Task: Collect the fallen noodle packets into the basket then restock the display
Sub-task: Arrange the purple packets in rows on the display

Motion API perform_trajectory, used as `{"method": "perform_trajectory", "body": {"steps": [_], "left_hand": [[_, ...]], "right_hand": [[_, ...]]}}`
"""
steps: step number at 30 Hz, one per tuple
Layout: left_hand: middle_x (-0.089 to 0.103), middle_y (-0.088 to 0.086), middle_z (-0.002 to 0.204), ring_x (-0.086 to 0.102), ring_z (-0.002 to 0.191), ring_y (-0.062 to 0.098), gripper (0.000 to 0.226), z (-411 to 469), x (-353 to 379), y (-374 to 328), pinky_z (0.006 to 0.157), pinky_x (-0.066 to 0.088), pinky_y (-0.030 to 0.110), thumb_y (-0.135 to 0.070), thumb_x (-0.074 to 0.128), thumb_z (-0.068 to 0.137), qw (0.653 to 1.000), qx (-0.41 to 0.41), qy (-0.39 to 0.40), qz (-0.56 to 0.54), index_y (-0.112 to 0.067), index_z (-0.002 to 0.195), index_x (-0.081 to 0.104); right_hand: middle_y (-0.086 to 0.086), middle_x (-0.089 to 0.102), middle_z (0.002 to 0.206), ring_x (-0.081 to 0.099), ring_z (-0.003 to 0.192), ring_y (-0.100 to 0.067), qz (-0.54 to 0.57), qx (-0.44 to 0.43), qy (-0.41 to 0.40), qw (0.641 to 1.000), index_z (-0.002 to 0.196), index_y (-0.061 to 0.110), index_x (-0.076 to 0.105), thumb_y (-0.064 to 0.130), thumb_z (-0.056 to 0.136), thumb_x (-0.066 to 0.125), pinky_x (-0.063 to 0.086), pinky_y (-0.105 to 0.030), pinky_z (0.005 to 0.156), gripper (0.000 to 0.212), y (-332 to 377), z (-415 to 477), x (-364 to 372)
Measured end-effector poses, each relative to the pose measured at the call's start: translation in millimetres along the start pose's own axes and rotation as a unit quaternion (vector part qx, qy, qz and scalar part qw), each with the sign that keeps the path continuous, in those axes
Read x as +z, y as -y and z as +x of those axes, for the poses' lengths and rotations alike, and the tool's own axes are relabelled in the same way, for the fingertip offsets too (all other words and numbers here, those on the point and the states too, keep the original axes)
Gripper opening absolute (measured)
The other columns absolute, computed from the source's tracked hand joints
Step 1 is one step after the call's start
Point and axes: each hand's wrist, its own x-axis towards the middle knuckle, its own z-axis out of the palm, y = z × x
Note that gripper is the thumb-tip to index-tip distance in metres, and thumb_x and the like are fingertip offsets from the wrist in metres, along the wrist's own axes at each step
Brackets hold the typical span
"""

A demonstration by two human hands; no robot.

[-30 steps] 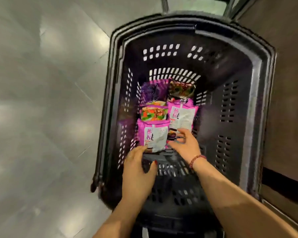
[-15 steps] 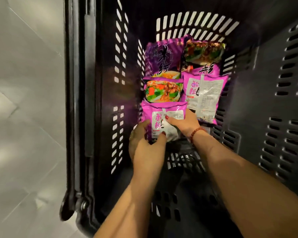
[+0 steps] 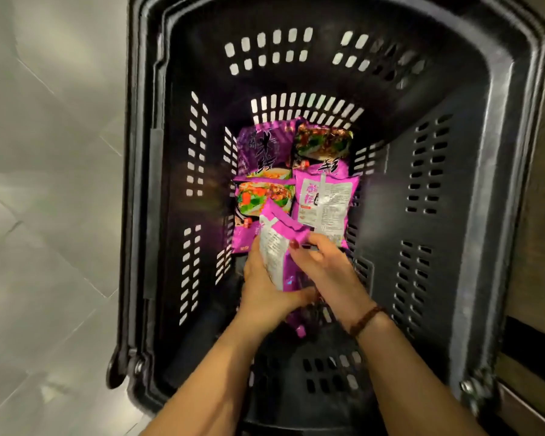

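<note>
Left edge of frame: pale tiled floor (image 3: 44, 184). Next, black slotted basket (image 3: 145, 184), seen from above, filling most of the view. Centre-left, low inside it: left hand (image 3: 265, 294) wrapped round the lower end of one pink noodle packet (image 3: 277, 250), thumb across its near edge. Packet tipped up on its long side, white printed back panel facing left, top seam crumpled, film glossy and slightly puffed. Probably gripped at both ends to stop it folding, either coming out for the display or being tucked in; cannot tell which. Just right: right hand (image 3: 324, 269) pinching the packet's upper edge, a red-nailed fingertip on the film, beaded bracelet (image 3: 367, 319) at the wrist. Above the hands: several more packets (image 3: 324, 199) flat in two tidy columns on the basket bottom, likely for easy picking. Far right: brown panel (image 3: 541, 247).
</note>
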Motion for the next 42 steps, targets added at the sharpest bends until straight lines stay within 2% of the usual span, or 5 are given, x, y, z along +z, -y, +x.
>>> {"method": "perform_trajectory", "body": {"steps": [9,18,27,37,42], "left_hand": [[0.074,0.014,0.083,0.071,0.076,0.027,0.02,-2.7,-12.7,0.9,0.076,0.06,0.038,0.007,0.064,0.081,0.94,-0.231,-0.079,-0.24,-0.002,0.098,0.069],[0.073,0.009,0.077,0.07,0.06,0.019,0.037,12.2,-20.9,2.3,0.05,0.056,0.027,0.013,0.063,0.076,0.904,-0.194,-0.197,-0.325,-0.006,0.108,0.063],[0.071,0.018,0.106,0.072,0.087,0.032,0.08,15.5,-6.5,10.9,0.061,0.059,0.036,-0.002,0.079,0.056,0.888,-0.192,-0.204,-0.364,-0.005,0.131,0.052],[0.069,0.025,0.109,0.065,0.101,0.043,0.048,-38.1,-22.5,-31.2,0.091,0.053,0.054,0.006,0.068,0.071,0.925,-0.169,-0.109,-0.323,-0.001,0.118,0.062],[0.067,0.026,0.111,0.066,0.099,0.04,0.062,-102.8,-49.1,-93.2,0.088,0.055,0.05,0.005,0.069,0.057,0.951,-0.096,-0.008,-0.295,-0.001,0.118,0.061]], "right_hand": [[-0.003,0.062,0.125,0.059,0.112,-0.011,0.058,0.051,-0.195,0.978,0.131,0.01,0.056,0.022,0.096,0.056,0.044,-0.032,0.104,0.037,-24.9,54.3,-23.6],[-0.01,-0.001,0.161,0.006,0.147,-0.03,-0.174,0.069,-0.259,0.948,0.154,0.024,0.006,0.046,0.077,0.076,0.011,-0.041,0.118,0.106,-67.7,141.9,-5.8],[-0.013,0.033,0.145,0.034,0.127,-0.035,-0.166,0.002,-0.399,0.902,0.147,0.022,0.026,0.021,0.068,0.082,0.03,-0.043,0.109,0.097,-95.6,166.5,-10.9],[-0.006,0.063,0.112,0.067,0.088,-0.007,0.215,-0.047,-0.23,0.948,0.137,0.005,0.037,-0.001,0.064,0.082,0.055,-0.023,0.069,0.085,-30.8,43.6,-24.2],[-0.004,0.072,0.103,0.071,0.075,-0.02,0.351,-0.056,-0.116,0.927,0.116,0.017,0.063,0.039,0.034,0.097,0.056,-0.031,0.051,0.092,39.4,-72.8,-35.8]]}}
